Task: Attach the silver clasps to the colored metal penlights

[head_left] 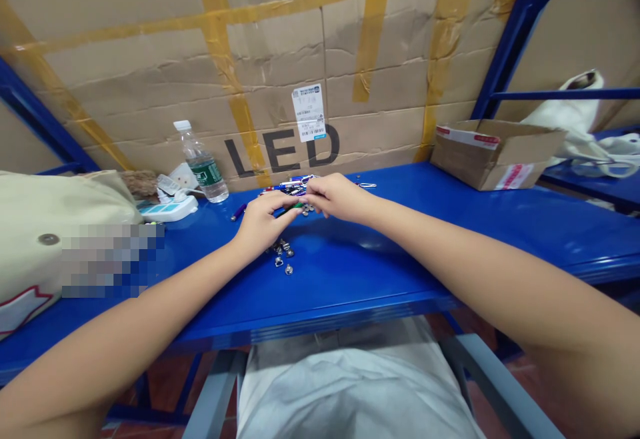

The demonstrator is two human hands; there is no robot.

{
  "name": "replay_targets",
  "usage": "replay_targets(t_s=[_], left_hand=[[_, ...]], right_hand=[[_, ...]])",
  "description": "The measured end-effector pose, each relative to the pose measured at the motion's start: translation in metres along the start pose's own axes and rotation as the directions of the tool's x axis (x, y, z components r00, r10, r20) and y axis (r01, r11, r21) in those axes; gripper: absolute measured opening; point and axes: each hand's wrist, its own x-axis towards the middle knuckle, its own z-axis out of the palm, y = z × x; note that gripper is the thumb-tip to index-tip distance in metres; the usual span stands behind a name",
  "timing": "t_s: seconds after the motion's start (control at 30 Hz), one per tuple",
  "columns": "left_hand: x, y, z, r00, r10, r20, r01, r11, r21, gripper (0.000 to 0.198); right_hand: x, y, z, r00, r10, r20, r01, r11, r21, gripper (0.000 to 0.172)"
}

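Note:
My left hand point(261, 220) pinches a thin green item point(296, 206) between thumb and fingers; its exact kind is too small to tell. My right hand point(336, 196) meets it at the fingertips, its fingers closed, and what they grip is hidden. Just behind both hands lies a pile of slim blue, red and dark pieces point(290, 187). A purple-blue stick-like piece point(239, 212) lies left of my left hand. Several small silver metal fittings point(289, 270) are scattered nearer me, and more show beneath my fingers. A silver wire loop point(368, 186) lies beyond my right wrist.
On the blue table point(350, 272), a water bottle point(206, 166) stands at the back left, beside a white power strip point(170, 209). A cream bag point(55, 226) fills the left side. An open cardboard box point(493, 156) sits back right. A large taped carton point(165, 99) walls the back.

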Motion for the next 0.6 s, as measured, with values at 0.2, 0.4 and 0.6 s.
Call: replay_targets(t_s=[0.2,0.4,0.6], left_hand=[[-0.003,-0.005,0.003,0.997,0.072,0.002,-0.072,0.996,0.060,0.019],[0.001,-0.009,0.005,0.995,0.027,0.096,-0.030,0.999,0.026,0.019],[0.003,-0.014,0.007,0.988,-0.064,0.137,0.073,0.995,-0.062,0.021]], right_hand=[[0.002,-0.008,0.012,0.983,0.178,-0.052,-0.181,0.983,-0.041,0.029],[0.003,-0.004,0.014,0.983,0.184,-0.008,-0.184,0.981,-0.070,0.027],[0.002,0.004,0.000,0.994,-0.040,0.097,0.059,0.979,-0.196,0.032]])
